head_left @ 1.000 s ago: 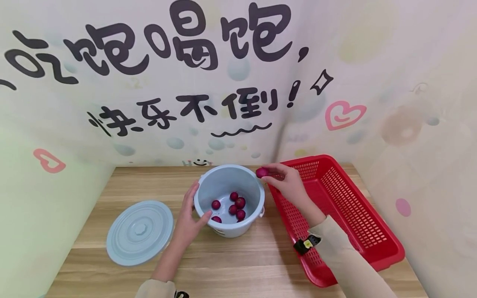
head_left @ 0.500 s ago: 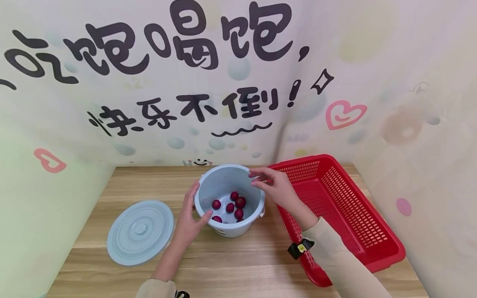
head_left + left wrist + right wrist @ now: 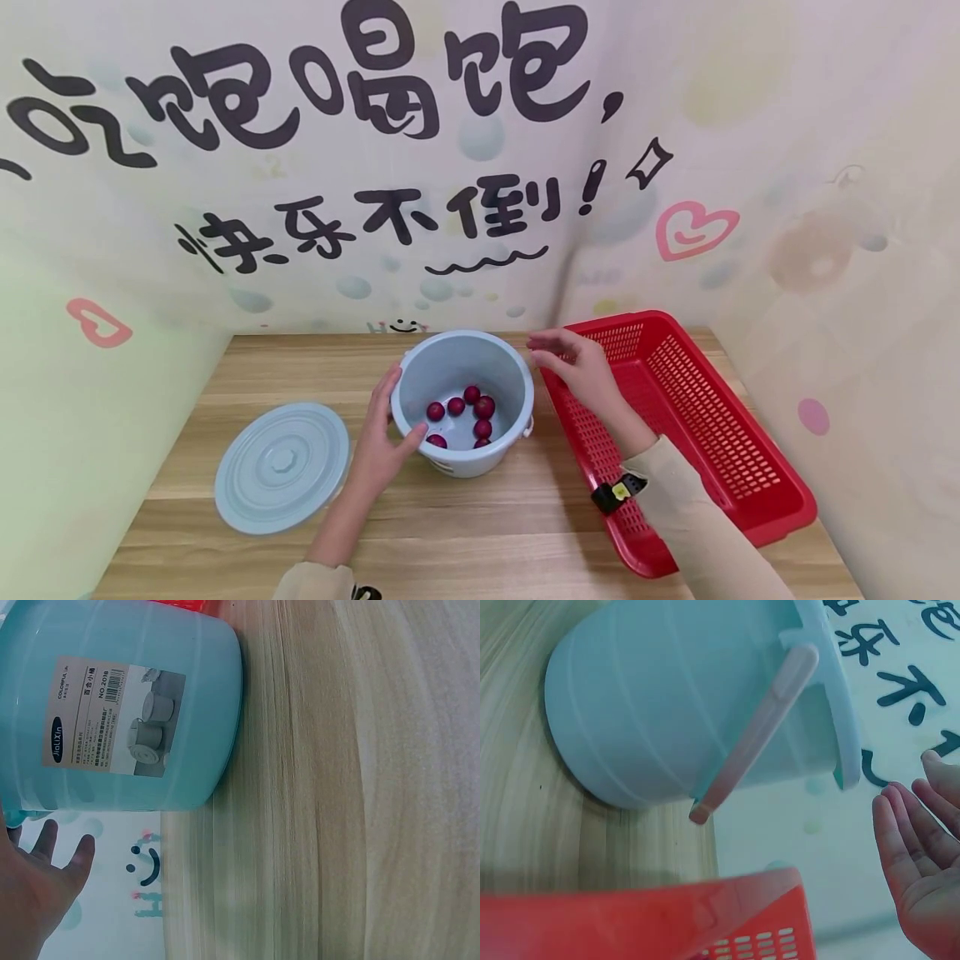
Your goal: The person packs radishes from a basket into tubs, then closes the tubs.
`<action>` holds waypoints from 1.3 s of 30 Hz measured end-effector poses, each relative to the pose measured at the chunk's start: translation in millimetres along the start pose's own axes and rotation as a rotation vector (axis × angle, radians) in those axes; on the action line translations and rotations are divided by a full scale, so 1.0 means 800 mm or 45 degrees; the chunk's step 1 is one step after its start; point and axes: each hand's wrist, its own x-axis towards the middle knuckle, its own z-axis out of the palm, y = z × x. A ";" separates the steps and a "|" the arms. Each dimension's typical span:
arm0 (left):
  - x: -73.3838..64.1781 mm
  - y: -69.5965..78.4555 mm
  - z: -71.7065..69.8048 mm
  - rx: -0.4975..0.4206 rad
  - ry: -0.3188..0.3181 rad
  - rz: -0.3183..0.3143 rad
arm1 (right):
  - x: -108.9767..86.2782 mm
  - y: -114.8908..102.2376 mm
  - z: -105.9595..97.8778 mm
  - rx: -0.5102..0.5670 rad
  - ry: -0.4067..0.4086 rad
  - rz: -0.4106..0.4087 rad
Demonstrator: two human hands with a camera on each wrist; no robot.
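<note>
Several small, round, purple-red fruits [image 3: 483, 407] lie at the bottom of a light blue bucket [image 3: 462, 467]; their exact kind is unclear. My left hand [image 3: 381, 442] rests at the bucket's left rim, thumb at the front edge and fingers along the outer side. In the left wrist view, spread, fairly straight fingers [image 3: 78, 859] show beside the rim. Just right of the bucket, above the near-left corner of the red basket's far end, my right hand [image 3: 577, 371] holds nothing. The right wrist view shows its palm and extended fingers [image 3: 911, 832].
A round blue lid [image 3: 282, 468] lies on the wooden table [image 3: 480, 542] left of the bucket. The long red perforated basket [image 3: 720, 400] stands on the right, under my right forearm. A printed wall [image 3: 450, 300] rises behind the table.
My right hand carried a purple-red fruit to the bucket, let it go over the opening, then moved back right. Fruits inside have rolled a little. My left hand has stayed still.
</note>
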 end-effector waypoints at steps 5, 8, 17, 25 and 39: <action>0.001 -0.002 0.000 -0.002 0.003 0.019 | 0.000 0.005 -0.008 0.004 0.026 0.056; 0.000 -0.001 0.000 -0.005 0.004 0.012 | -0.003 -0.003 -0.014 -0.003 0.035 0.079; 0.001 -0.003 0.000 -0.003 0.013 0.015 | -0.001 0.028 -0.025 -0.013 0.091 0.139; 0.001 -0.007 0.001 0.002 0.014 0.039 | 0.001 0.066 -0.031 -0.005 0.146 0.153; 0.000 -0.004 0.000 -0.011 0.009 0.016 | 0.003 0.110 -0.028 -0.050 0.152 0.268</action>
